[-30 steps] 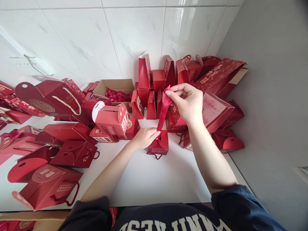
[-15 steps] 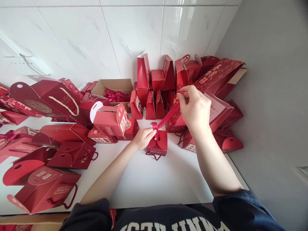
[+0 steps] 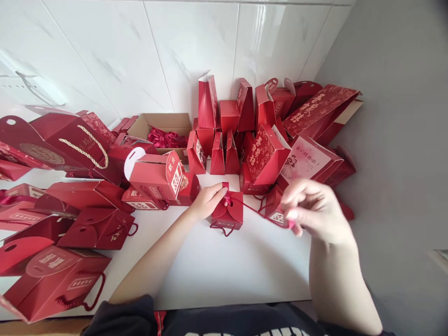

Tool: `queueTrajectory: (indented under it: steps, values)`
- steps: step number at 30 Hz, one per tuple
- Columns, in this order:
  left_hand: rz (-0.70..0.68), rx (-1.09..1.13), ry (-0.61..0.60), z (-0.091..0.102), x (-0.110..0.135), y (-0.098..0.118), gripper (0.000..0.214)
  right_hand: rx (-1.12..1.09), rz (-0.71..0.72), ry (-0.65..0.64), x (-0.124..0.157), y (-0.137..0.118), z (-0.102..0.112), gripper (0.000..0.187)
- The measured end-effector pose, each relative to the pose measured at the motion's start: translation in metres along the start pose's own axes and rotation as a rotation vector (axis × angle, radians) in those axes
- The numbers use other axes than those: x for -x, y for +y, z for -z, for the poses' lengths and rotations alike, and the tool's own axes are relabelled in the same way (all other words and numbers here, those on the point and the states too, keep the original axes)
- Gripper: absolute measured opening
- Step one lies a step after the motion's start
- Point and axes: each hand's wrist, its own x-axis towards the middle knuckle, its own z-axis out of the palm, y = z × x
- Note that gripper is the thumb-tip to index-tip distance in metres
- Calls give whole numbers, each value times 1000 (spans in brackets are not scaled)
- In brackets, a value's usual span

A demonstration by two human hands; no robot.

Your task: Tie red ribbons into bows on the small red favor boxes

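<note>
A small red gift box (image 3: 228, 218) stands on the white table in front of me, with a rope handle hanging at its near side. Dark red ribbon (image 3: 254, 209) is gathered at the top of the box and runs out to the right. My left hand (image 3: 209, 200) pinches the ribbon at the box's top, thumb and fingers closed. Off to the right and nearer to me, my right hand (image 3: 313, 212) grips the ribbon's other end, which is drawn taut between the two hands. This hand is slightly blurred.
An open cardboard carton (image 3: 164, 122) with bundled red ribbons sits at the back. Several red boxes, such as a handled box (image 3: 66, 275), crowd the left. More boxes, including a patterned one (image 3: 266, 156), stand at the back and right. A grey wall (image 3: 399, 154) borders the right side.
My right hand has moved right and toward me, swinging the ribbon from up-right to down-right. My left hand stays at the box's top. The view has shifted slightly.
</note>
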Motion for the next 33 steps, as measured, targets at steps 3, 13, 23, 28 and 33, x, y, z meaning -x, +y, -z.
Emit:
queueTrajectory:
  steps: [3, 13, 23, 28, 33]
  values:
    - [67, 44, -17, 1, -3, 2, 35, -162, -317, -252, 16, 15, -12, 14]
    - [206, 196, -151, 8, -9, 10, 32, -150, -754, -500, 30, 92, -66, 41]
    - [417, 421, -260, 4, -5, 16, 30, 40, -764, -451, 30, 124, -56, 34]
    - [432, 451, -270, 6, -5, 18, 19, 35, -775, -448, 28, 119, -51, 35]
    - [320, 307, -311, 5, -3, 21, 31, 39, -760, -439, 28, 121, -50, 35]
